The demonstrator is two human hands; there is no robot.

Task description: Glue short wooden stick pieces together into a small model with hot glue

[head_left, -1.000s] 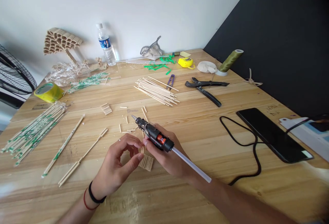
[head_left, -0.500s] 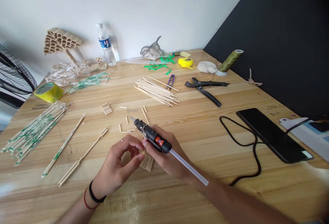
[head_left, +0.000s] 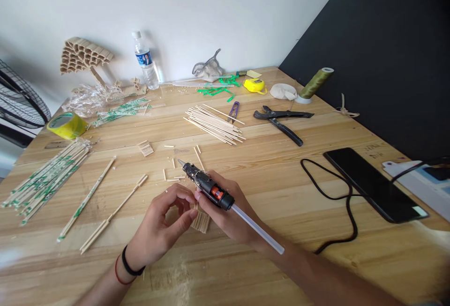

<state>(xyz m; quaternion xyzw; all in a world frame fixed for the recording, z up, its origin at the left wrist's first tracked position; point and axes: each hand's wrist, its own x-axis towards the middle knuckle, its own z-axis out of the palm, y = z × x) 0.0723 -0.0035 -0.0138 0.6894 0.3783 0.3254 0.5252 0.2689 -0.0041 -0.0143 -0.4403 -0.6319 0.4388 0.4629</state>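
A black hot glue gun [head_left: 207,185] is gripped in my right hand [head_left: 230,212], its nozzle pointing up and left. From its back end sticks out a long translucent glue stick [head_left: 258,228]. My left hand [head_left: 165,219] curls its fingers and thumb at the edge of a small panel of short wooden sticks [head_left: 201,222], just below the gun. The hands partly hide this panel. Several short cut sticks [head_left: 174,179] lie beyond my left hand, and another small stick panel [head_left: 145,148] rests farther off.
Loose chopsticks [head_left: 214,124], purple thread snips [head_left: 234,112] and black pliers [head_left: 281,123] lie mid-table. Wrapped chopsticks [head_left: 49,179] and yellow tape [head_left: 67,125] are left. A water bottle [head_left: 145,62] stands by the wall. At right, a phone [head_left: 374,184] lies beside a black cable [head_left: 349,212].
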